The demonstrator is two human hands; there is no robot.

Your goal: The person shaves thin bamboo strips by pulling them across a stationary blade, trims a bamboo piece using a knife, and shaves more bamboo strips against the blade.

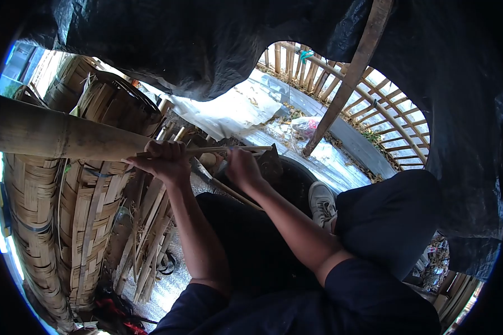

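A thin bamboo strip [204,150] runs almost level between my two hands. My left hand [166,161] is closed on its left part, beside the end of a thick bamboo pole [84,137]. Further right, my right hand [242,166] is closed round the same strip, whose tip sticks out past the fist. Whether a tool is also in my right hand, I cannot tell. A dark, pointed, flat piece [271,163] shows just beyond it; its kind is unclear. Below my hands, a longer stick [229,188] slants down toward my lap.
Tall woven bamboo baskets [33,223] stand at the left, with split bamboo pieces [151,240] beside them. Black plastic sheeting [207,50] hangs overhead, and a wooden post [346,84] slants down ahead. A bamboo fence [374,106] stands beyond. My shoe [322,202] is at the right.
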